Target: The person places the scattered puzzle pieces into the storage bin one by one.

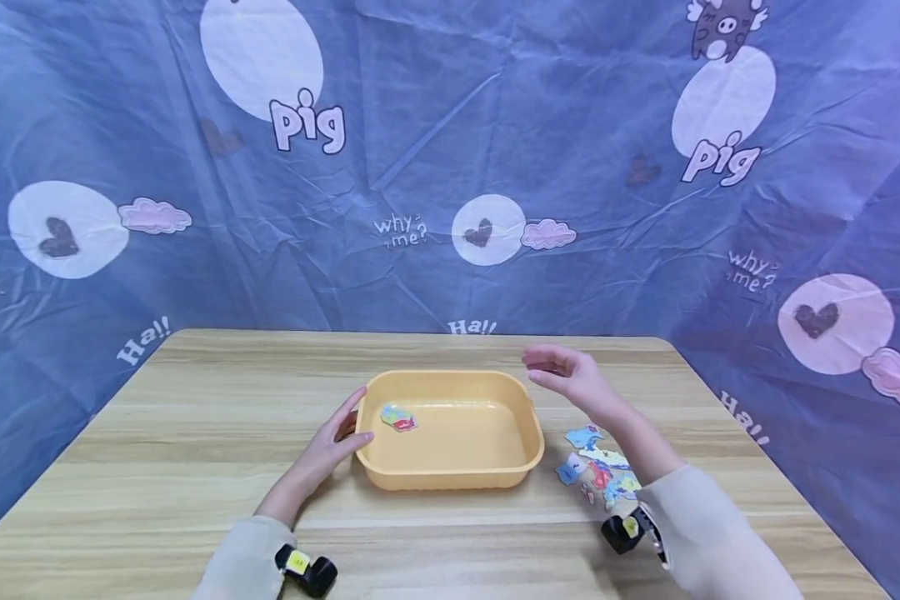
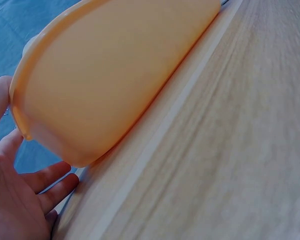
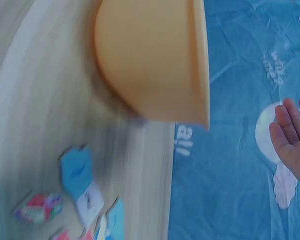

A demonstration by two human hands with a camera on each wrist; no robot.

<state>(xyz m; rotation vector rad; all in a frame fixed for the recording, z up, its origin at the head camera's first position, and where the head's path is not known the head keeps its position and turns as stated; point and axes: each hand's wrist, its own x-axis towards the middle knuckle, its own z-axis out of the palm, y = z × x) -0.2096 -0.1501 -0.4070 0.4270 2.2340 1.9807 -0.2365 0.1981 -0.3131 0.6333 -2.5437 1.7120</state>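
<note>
A yellow-orange plastic basin point(image 1: 457, 479) stands on the table. My left hand point(image 1: 322, 450) holds its left end, thumb over the rim and fingers along the outside; the left wrist view shows these fingers point(image 2: 57, 192) against its wall. Inside the basin, toward the left, lies a flat colourful cutout piece point(image 1: 399, 418). My right hand point(image 1: 570, 379) is raised near the basin's far right corner, holding nothing, with fingers loosely bent. Several flat printed pieces point(image 1: 600, 475) in blue, red, white and yellow lie loose under my right forearm, partly hidden by it.
The wooden table point(image 1: 195, 433) ends at a blue printed cloth point(image 1: 390, 275) hung behind and on both sides. In the right wrist view, a blue piece point(image 3: 76, 172) lies near the basin's end. A black wrist camera point(image 1: 311, 575) sits on each sleeve.
</note>
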